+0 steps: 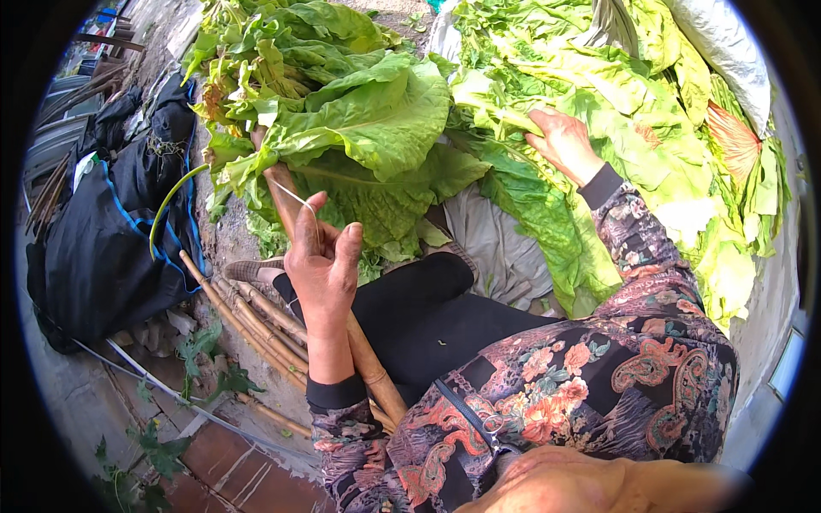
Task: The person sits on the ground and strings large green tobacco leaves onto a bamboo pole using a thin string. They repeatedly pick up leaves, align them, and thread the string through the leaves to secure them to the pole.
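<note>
My left hand [323, 272] is raised over my lap and pinches a thin white string [295, 198] that runs up to a brown wooden stick [282, 198]. Large green leaves [359, 120] hang bunched along that stick. The stick slants down across my black trousers [419, 321]. My right hand [564, 141] reaches out to the right and rests on a loose pile of green leaves [599, 103], fingers spread on one leaf.
A bundle of bare wooden sticks [256, 321] lies on the ground at my left. A black bag with blue straps [111, 231] sits further left. A white sack [727, 43] lies at the upper right. Bricks [222, 466] and weeds are below.
</note>
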Motion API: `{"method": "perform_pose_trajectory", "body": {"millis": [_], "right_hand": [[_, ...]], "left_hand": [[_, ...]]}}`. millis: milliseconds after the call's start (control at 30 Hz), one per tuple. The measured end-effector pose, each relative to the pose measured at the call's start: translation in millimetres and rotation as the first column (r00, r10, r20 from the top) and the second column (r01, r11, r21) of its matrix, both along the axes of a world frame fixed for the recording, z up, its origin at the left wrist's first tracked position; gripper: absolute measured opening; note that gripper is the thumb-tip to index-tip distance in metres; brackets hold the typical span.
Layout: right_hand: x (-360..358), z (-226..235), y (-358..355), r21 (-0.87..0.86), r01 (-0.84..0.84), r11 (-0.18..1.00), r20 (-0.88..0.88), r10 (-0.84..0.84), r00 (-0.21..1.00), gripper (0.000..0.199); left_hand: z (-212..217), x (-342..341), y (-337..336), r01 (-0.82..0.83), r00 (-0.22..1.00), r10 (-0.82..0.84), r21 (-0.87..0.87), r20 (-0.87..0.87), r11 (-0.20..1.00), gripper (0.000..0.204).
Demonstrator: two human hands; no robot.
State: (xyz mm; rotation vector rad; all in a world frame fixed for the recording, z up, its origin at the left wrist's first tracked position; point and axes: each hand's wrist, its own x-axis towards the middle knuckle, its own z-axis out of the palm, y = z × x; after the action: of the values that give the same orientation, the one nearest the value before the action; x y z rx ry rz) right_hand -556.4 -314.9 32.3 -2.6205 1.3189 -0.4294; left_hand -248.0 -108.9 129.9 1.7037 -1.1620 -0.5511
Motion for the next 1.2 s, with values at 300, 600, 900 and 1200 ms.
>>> {"method": "perform_pose_trajectory", "body": {"millis": [300, 600, 900, 1200], "right_hand": [[142.2, 47.3, 110.8, -0.155, -0.4, 0.903, 0.106, 0.418, 0.902, 0.04], [202.9, -2.2, 91.6, 0.373, -0.647, 0.665, 0.685, 0.273, 0.675, 0.034], [160.9, -43.9, 71.9, 0.643, -0.757, -0.115, 0.695, -0.327, 0.641, 0.046], [274.0, -17.0, 50.7, 0.655, -0.74, 0.152, 0.746, 0.026, 0.666, 0.022]], "left_hand": [[-54.0, 40.3, -30.5, 0.063, 0.918, -0.148, -0.235, -0.367, 0.97, 0.031], [-67.1, 42.1, -48.0, -0.037, 0.999, 0.031, -0.241, -0.026, 0.97, 0.026], [-30.5, 39.3, -0.8, -0.091, 0.995, 0.081, -0.179, -0.064, 0.98, 0.017], [-112.1, 133.3, 40.7, -0.033, 0.995, -0.016, 0.479, 0.097, 0.877, 0.02]]}}
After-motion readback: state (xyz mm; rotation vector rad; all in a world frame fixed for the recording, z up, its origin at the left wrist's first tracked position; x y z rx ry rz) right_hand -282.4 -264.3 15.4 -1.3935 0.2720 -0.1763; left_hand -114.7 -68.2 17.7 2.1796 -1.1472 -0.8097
